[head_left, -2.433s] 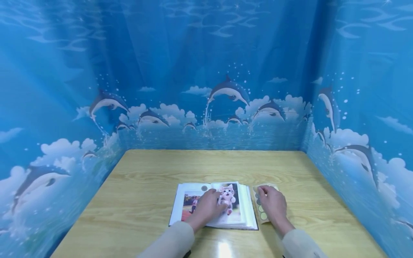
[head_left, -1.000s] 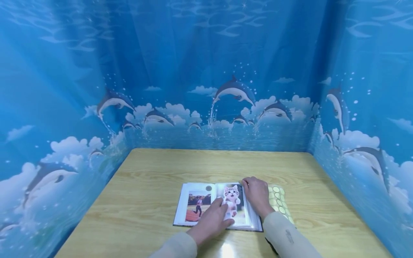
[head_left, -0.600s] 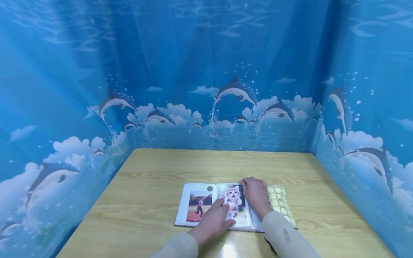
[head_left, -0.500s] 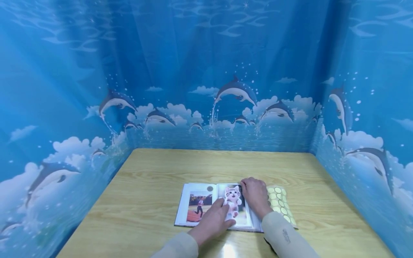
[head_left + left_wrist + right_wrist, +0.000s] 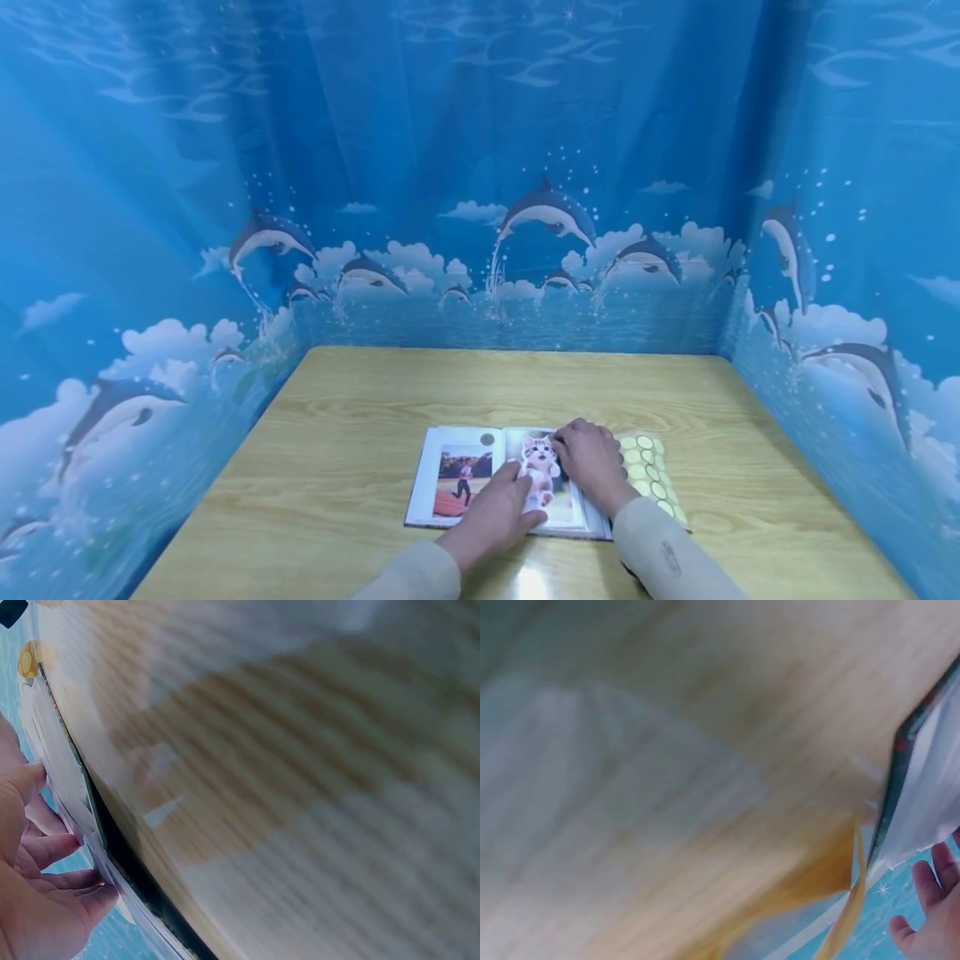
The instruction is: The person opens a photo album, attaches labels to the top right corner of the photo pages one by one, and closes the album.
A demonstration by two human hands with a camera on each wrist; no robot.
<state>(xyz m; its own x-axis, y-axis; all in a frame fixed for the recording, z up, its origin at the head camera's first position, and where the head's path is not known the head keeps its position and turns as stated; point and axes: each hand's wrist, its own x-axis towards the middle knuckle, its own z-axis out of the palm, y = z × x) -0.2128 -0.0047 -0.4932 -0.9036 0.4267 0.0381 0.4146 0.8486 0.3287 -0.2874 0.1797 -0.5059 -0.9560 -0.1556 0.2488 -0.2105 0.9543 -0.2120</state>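
Note:
An open photo album (image 5: 423, 487) lies on the table, with a picture of a runner (image 5: 452, 473) on its left page and one of a kitten (image 5: 537, 479) on its right. My left hand (image 5: 495, 512) rests across the kitten page, fingers extended; in the left wrist view its fingertips touch the page. My right hand (image 5: 592, 458) is over the upper right corner of the kitten picture, fingertips on the page. The right wrist view shows several of its fingers loosely bent, while thumb and index are hidden. Whether anything lies under those fingertips cannot be seen.
A sheet of round pale-yellow stickers (image 5: 651, 475) lies right of the album, partly behind my right hand; its yellow edge (image 5: 844, 922) curls up in the right wrist view. A grey round sticker (image 5: 487, 439) sits at the left page's top. Blue dolphin-print curtains (image 5: 420, 208) surround the table (image 5: 300, 467).
My right hand has moved from the sticker sheet to the album's right page, then slid slightly down and left. My left hand has shifted lower on the page, uncovering the runner picture.

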